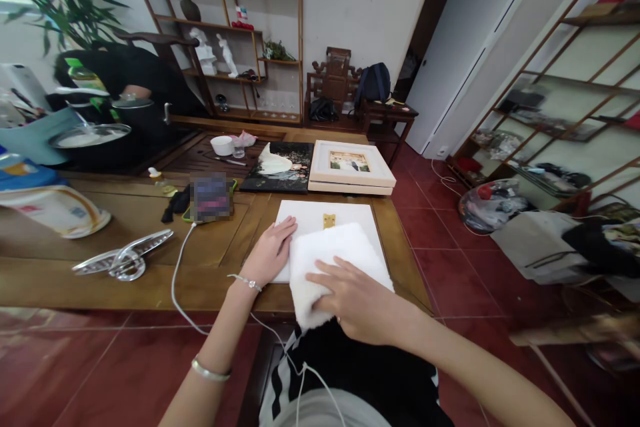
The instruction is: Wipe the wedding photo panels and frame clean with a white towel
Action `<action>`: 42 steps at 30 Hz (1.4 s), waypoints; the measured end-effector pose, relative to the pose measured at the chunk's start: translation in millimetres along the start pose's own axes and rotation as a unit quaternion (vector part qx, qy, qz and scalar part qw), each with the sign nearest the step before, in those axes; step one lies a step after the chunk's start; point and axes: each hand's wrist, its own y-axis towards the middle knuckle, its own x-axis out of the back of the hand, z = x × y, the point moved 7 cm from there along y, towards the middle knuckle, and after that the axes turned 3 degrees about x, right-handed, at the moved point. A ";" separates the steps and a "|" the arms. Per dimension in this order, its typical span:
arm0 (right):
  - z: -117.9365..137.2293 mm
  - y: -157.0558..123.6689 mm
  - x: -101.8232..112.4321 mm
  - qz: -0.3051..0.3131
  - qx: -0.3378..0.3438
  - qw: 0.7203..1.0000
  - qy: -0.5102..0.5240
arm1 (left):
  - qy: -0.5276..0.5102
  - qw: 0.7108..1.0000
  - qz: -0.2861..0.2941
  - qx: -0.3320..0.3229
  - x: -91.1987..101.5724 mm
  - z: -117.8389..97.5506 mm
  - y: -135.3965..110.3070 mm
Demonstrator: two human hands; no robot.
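While our left hand (271,248) lies unclenched on the white panel (304,215), our right hand (349,295) splays across the fluffy cloth (336,243); gripping or not, we can't tell!

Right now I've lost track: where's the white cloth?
Low centre, head view: the cloth under the right hand, over the near right of the white panel.

One white cloth (334,245) — one white panel (353,213) — two white statuettes (227,56)

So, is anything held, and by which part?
Right hand lies on the near part of the cloth, grip unclear; left hand rests on the board.
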 end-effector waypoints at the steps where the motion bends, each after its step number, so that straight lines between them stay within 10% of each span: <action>1: 1.6 -2.3 2.9 -0.003 0.001 1.000 0.012 | 0.000 1.000 -0.002 0.000 0.2 0.0 0.0; 13: -80.4 40.3 -5.8 -0.088 -0.146 0.984 -0.045 | -0.023 0.999 -0.025 -0.002 6.2 -5.0 -1.8; 21: -37.1 50.3 -23.0 -0.025 0.012 0.998 -0.051 | -0.092 0.988 -0.125 -0.004 32.3 -17.2 -6.9; 30: -8.8 1.1 13.3 0.014 0.088 0.981 0.171 | -0.066 0.993 -0.099 0.012 25.8 -12.0 -4.7; 38: -88.2 -41.4 76.5 -0.316 -0.189 0.924 0.110 | -0.011 0.999 -0.040 -0.001 8.1 -5.4 -1.6; 42: -109.9 -28.4 75.0 -0.322 -0.213 0.922 0.001 | -0.008 0.999 -0.032 0.000 6.0 -5.7 -1.3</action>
